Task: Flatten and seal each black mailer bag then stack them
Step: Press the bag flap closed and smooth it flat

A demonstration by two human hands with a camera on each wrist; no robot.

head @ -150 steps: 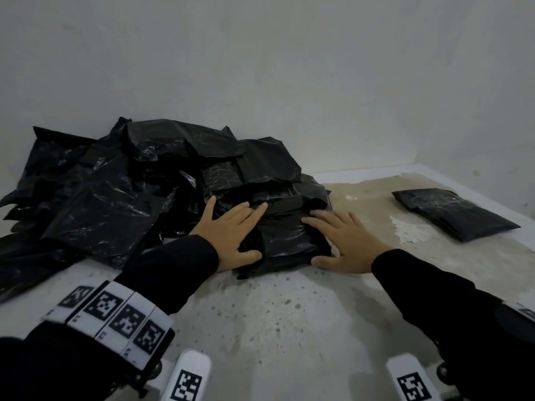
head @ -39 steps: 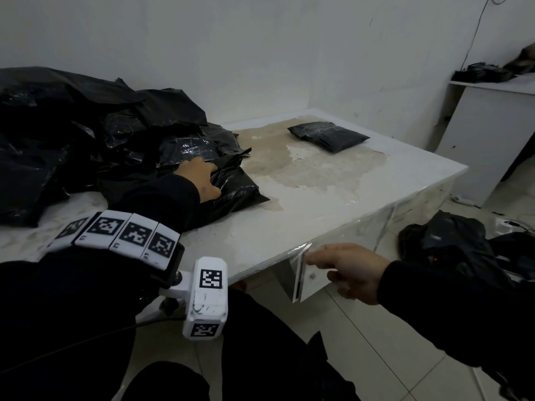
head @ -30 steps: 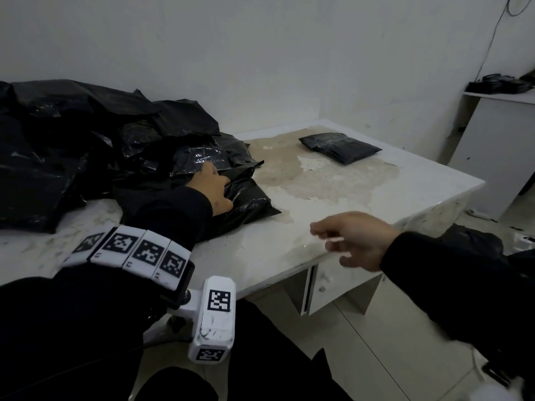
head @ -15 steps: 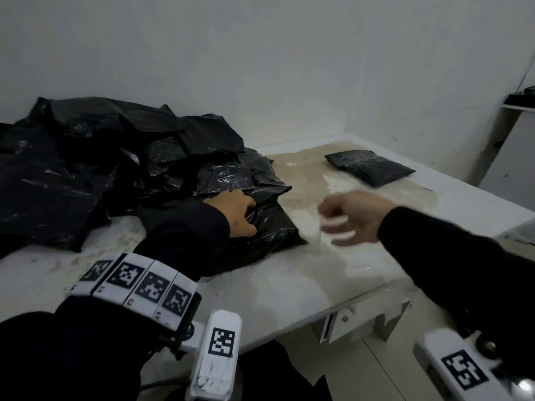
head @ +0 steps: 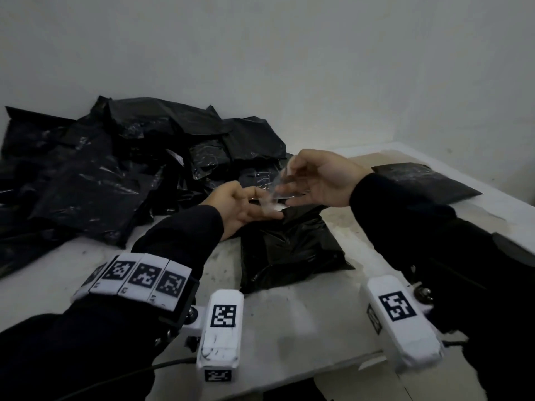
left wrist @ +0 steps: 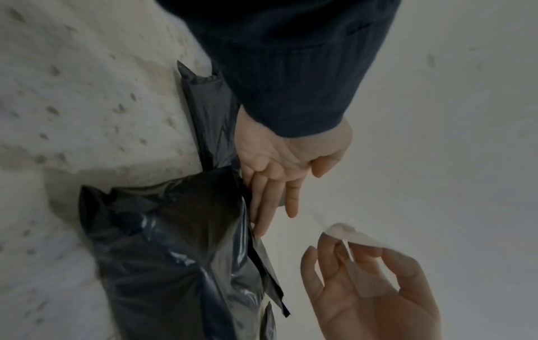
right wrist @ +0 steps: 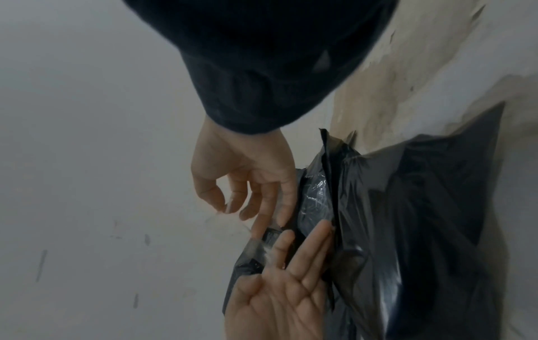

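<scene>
A crumpled black mailer bag [head: 289,250] lies on the white table [head: 289,322] in front of me, its open flap toward the hands. Above its far end my right hand [head: 289,180] pinches a strip of clear tape [head: 270,195] between thumb and fingers. The left hand [head: 260,206] is held palm up just beside it, fingers straight, close to the tape's lower end. In the left wrist view the left hand's fingers [left wrist: 273,207] point along the bag's flap [left wrist: 262,264]. The right wrist view shows the right hand [right wrist: 238,207] curled round the tape.
A loose pile of black mailer bags [head: 115,175] fills the table's left and back against the wall. One flat sealed bag [head: 425,183] lies at the far right. The table's front edge runs just below my wrists.
My right hand has come up from below the table's edge to above the bag, carrying the clear strip. The left hand has lifted off the bag and turned palm up.
</scene>
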